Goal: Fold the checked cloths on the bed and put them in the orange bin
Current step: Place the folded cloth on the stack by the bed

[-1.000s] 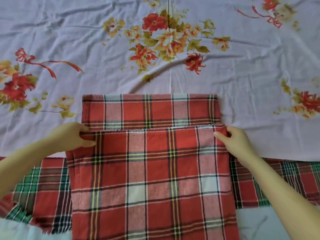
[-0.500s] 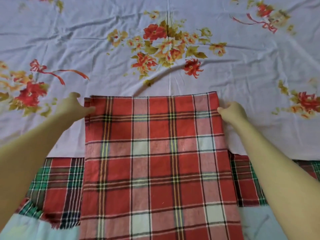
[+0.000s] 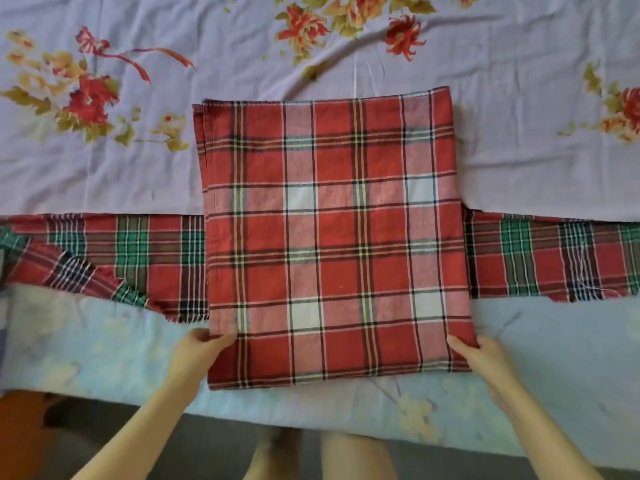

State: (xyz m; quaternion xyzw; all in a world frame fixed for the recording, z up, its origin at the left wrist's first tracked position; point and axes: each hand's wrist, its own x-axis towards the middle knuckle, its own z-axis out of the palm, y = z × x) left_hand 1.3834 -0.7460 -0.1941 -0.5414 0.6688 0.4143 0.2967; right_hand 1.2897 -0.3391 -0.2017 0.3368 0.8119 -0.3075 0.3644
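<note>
On the lilac flower-printed bed sheet [image 3: 519,168] lies the folded red, white and yellow checked cloth [image 3: 332,220], flat. Its near end reaches over a red-and-green checked cloth [image 3: 131,244] spread crosswise beneath it, and onto the pale blue bed edge [image 3: 104,358]. The left hand [image 3: 197,355] pinches the folded cloth's near left edge, thumb on top; the right hand [image 3: 485,362] grasps the near right edge likewise.

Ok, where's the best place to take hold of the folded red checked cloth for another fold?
Take the red checked cloth by its two near corners, coming from your side, where the left hand and right hand pinch it. It lies flat and squared, so those corners lift evenly.
</note>
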